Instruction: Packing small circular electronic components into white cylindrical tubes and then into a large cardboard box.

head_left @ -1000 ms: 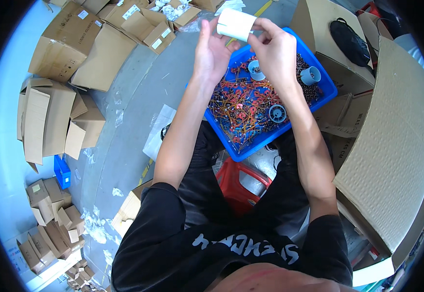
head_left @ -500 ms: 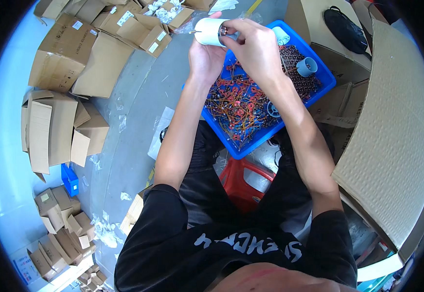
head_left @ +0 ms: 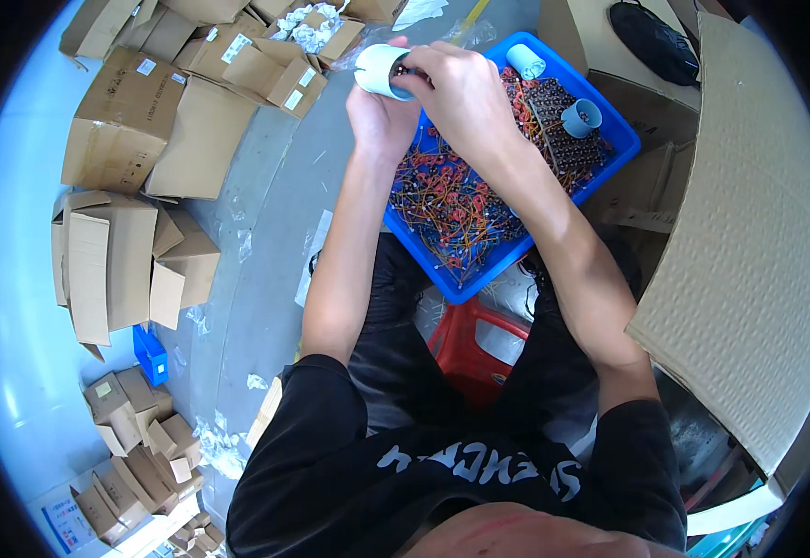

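Pale blue-white plastic forms the short cylinder [head_left: 382, 71] that the person holds up above the far left corner of a blue tray [head_left: 610, 126]. The left hand [head_left: 379, 116] grips the cylinder from below, its fingers wrapped around the body. The right hand [head_left: 456, 88] comes over from the side, its fingers pinched at the cylinder's open end; whether they hold some small part there cannot be told.

The tray sits under both hands, tilted across the person's knees, and is filled with a tangle of small red and orange wired parts [head_left: 451, 200]. A dark block of components [head_left: 563, 126] lies toward the tray's far right corner. Two more pale cylinders rest in the tray: one [head_left: 582, 116] on the dark block, another [head_left: 525, 61] at the far edge.

A red stool [head_left: 479, 349] shows between the person's legs. On the grey floor [head_left: 256, 279] to the left lie flattened and folded cardboard boxes [head_left: 126, 130]. A large corrugated cardboard sheet [head_left: 749, 232] stands to the right.
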A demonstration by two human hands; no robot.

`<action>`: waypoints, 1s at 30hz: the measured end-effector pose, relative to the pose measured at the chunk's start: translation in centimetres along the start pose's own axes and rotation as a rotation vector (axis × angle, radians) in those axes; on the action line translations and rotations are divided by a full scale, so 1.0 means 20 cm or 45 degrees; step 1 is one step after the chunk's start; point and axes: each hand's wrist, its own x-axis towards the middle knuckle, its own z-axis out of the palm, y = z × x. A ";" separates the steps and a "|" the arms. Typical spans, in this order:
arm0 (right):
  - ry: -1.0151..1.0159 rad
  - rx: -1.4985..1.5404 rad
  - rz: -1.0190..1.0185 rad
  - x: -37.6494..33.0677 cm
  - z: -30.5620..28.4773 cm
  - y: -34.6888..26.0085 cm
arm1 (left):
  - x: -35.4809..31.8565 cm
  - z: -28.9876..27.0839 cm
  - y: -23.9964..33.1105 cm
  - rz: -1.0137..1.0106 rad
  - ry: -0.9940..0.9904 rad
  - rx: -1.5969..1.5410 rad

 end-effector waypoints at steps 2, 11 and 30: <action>0.012 -0.026 -0.014 0.00 0.00 0.00 | 0.00 0.03 0.00 0.011 0.009 0.021; 0.047 -0.052 -0.049 -0.02 0.06 -0.04 | -0.02 -0.01 0.05 0.073 -0.173 0.048; 0.041 0.035 -0.120 -0.03 0.04 -0.05 | -0.02 -0.01 0.05 0.097 -0.051 0.021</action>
